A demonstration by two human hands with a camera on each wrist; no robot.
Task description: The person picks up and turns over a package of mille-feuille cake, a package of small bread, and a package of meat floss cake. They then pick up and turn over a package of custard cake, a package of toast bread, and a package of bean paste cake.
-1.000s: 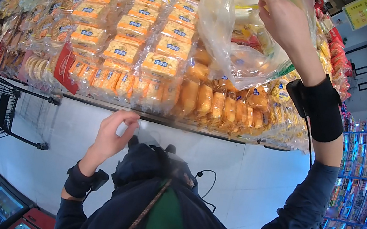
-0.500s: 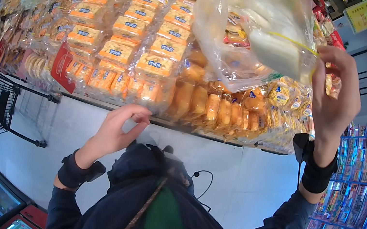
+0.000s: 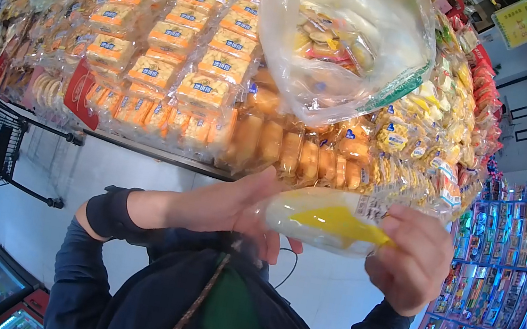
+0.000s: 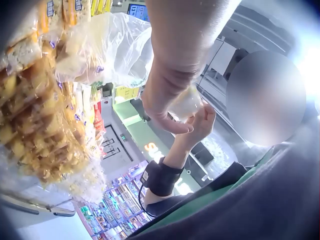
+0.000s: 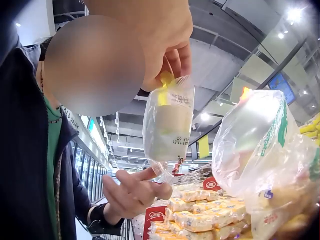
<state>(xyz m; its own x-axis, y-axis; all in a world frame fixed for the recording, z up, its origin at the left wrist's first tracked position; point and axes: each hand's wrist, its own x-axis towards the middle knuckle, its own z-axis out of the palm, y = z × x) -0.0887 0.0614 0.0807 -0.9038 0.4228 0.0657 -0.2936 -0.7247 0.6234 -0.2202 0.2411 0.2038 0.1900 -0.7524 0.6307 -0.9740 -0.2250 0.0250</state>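
My right hand [image 3: 412, 261] pinches one end of a clear plastic food packet [image 3: 318, 216] with white contents and yellow print, held sideways in front of my body. In the right wrist view the packet [image 5: 170, 125] hangs from those fingers by its gathered yellow end, dark printed lettering on its side. My left hand [image 3: 244, 214] is at the other end, thumb spread from the loosely extended fingers. From the right wrist, the left hand [image 5: 132, 195] shows palm up, fingertips right at the packet's lower end. A translucent plastic bag [image 3: 284, 48] with snack packets inside sits open on the display.
Rows of orange-and-white wrapped cakes [image 3: 215, 61] and brown wrapped bread rolls [image 3: 290, 152] fill the display before me. Its front edge [image 3: 159, 155] runs just beyond my hands. A shopping cart [image 3: 2, 147] stands at left; stocked shelves [image 3: 508, 257] line the right.
My right hand has come out of the plastic bag with the packet and moved down toward my body. My left hand has moved right, up to the packet's other end.
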